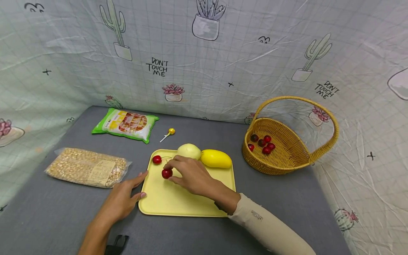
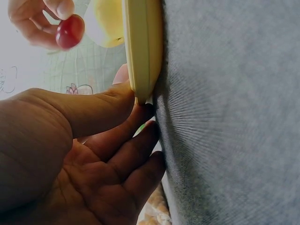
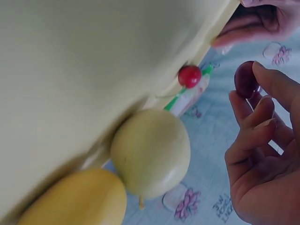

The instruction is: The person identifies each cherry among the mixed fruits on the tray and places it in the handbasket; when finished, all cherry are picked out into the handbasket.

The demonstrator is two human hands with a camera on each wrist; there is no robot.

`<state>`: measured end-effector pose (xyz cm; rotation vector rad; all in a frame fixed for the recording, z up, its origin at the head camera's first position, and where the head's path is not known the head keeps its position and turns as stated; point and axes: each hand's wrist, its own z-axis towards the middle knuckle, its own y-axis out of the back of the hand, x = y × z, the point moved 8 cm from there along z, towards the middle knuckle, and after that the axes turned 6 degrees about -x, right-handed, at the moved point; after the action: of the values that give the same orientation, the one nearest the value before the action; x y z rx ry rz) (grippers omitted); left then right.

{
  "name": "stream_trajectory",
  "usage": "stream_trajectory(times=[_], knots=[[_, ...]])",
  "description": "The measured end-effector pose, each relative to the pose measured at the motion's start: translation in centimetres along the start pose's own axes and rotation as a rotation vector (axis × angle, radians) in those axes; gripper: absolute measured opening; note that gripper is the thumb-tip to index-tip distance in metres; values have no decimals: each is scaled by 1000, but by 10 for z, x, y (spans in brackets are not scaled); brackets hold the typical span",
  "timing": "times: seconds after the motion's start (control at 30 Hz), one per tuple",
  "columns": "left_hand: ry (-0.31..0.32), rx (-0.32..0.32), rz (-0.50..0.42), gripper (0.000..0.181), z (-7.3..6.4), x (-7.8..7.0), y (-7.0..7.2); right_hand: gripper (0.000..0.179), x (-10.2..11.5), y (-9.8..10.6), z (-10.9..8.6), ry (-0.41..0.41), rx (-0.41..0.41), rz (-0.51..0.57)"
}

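Between thumb and fingertips, my right hand (image 1: pixel 191 173) pinches a dark red cherry (image 1: pixel 167 173) above the yellow tray (image 1: pixel 178 203). The right wrist view shows that held cherry (image 3: pixel 246 79) raised off the tray surface. My left hand (image 1: pixel 122 196) touches the tray's left rim with thumb and index finger spread apart; in the left wrist view the other fingers lie low by the table. Another red cherry (image 1: pixel 157 159) with a stem sits in the tray's far left corner. A pale round pear-like fruit (image 1: pixel 189 151) and a yellow mango (image 1: pixel 216 158) lie along its far side.
A wicker basket (image 1: pixel 277 168) with a tall handle stands at the right, holding several cherries (image 1: pixel 266 150). To the left lie a bag of corn kernels (image 1: pixel 89 167) and a green-and-white packet (image 1: pixel 125 124). A yellow lollipop (image 1: pixel 171 131) lies behind the tray.
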<state>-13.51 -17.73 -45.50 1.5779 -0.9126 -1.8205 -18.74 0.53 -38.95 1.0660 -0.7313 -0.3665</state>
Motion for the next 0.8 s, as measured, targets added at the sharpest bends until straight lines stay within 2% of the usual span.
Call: stream_trajectory(times=[0.17,0.53,0.8], knots=[[3,0,-1,75,0,0,0,30,-11,15,-8,-42,-49,27],[0,3,-1,76,0,2,-1,31,-34,51,-25,-73,-150,-3],[-4,2,4,77,0,1,0,32,-57,80,-40,-133,-226,-29]])
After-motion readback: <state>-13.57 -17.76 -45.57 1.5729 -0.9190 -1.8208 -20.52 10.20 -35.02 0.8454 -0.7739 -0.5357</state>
